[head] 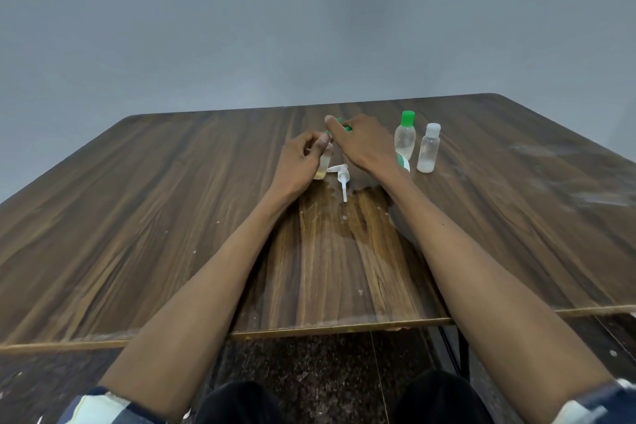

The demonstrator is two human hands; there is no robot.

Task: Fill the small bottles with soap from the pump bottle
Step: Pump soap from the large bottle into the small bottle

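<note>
Nearest the front edge of the bench (137,217), both forearms reach in over a glossy wet patch (344,217) on the wood. Past it, a detached white pump head (340,177) lies on its side between the wrists. Beyond that, the left hand (303,158) curls its fingers and thumb round a small bottle (323,165) standing upright with yellowish soap low in it. Above that bottle's top, the right hand (361,144) pinches something green, probably its cap (344,126), though the fingers hide most of it. Toward the far right, two more small bottles stand close together: a green-capped bottle (405,138) and a white-capped bottle (427,148), both upright, apart from either hand.
</note>
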